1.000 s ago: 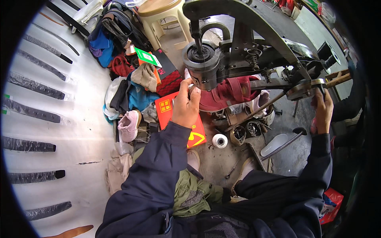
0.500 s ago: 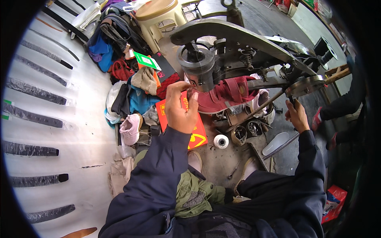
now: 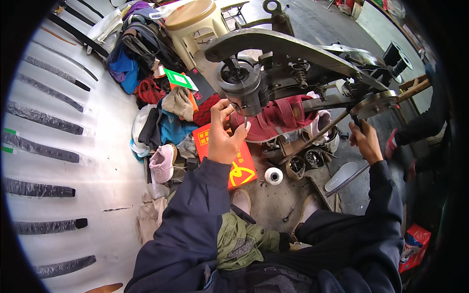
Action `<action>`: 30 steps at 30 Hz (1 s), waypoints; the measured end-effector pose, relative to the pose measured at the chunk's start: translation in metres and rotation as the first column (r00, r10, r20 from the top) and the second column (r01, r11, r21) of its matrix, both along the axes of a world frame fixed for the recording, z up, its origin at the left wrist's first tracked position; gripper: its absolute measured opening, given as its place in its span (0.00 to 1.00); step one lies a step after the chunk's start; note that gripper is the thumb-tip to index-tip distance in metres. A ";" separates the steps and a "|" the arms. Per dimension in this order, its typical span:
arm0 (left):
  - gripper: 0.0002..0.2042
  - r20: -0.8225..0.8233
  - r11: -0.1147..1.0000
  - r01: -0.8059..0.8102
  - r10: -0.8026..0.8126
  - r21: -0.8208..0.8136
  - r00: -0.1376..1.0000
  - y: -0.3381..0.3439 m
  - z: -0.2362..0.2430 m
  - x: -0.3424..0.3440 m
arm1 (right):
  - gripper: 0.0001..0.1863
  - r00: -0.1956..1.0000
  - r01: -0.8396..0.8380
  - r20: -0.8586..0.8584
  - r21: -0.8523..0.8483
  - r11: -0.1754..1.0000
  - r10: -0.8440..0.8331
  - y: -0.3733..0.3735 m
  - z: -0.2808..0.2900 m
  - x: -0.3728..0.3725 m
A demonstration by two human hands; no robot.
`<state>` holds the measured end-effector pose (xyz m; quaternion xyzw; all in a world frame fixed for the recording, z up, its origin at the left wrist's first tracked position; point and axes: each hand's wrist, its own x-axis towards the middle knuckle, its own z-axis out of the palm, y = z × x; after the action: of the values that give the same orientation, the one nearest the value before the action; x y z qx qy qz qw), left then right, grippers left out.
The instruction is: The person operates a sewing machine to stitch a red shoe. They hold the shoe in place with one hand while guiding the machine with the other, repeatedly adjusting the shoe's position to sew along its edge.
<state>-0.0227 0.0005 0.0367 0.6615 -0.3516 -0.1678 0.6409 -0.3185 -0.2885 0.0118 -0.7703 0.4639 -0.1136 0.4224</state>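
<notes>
Right hand [image 3: 367,142] is sitting lower than a second ago, grasping the crank handle [image 3: 356,119]; left hand [image 3: 224,144] is holding the red shoe [image 3: 279,118].

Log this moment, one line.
left hand: holding front of red strap shoe; right hand: on wheel handle; sewing machine head: above shoe front; white thread spool: on floor

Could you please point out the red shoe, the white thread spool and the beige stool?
Red shoe [image 3: 276,118], head view: on its upper.
White thread spool [image 3: 269,175], head view: on its wound thread.
Beige stool [image 3: 189,13], head view: on its seat.
</notes>
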 end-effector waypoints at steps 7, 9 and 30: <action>0.29 -0.097 1.000 0.011 -0.011 0.005 0.995 0.000 -0.008 0.010 | 0.15 0.914 0.192 0.403 -0.312 0.931 -0.054 -0.059 0.046 -0.038; 0.26 -0.102 1.000 0.018 -0.016 0.024 0.995 0.001 -0.007 0.011 | 0.15 0.895 0.340 0.385 -0.255 0.905 -0.228 -0.087 0.028 -0.054; 0.35 0.054 0.974 0.195 -0.202 0.118 0.978 -0.008 0.010 0.020 | 0.24 0.996 0.093 -0.013 0.102 0.990 -0.092 -0.011 -0.020 -0.003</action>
<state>-0.0030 -0.0071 0.0465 0.6630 -0.4269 -0.2286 0.5709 -0.3216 -0.2994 -0.0085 -0.7258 0.5061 -0.1060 0.4537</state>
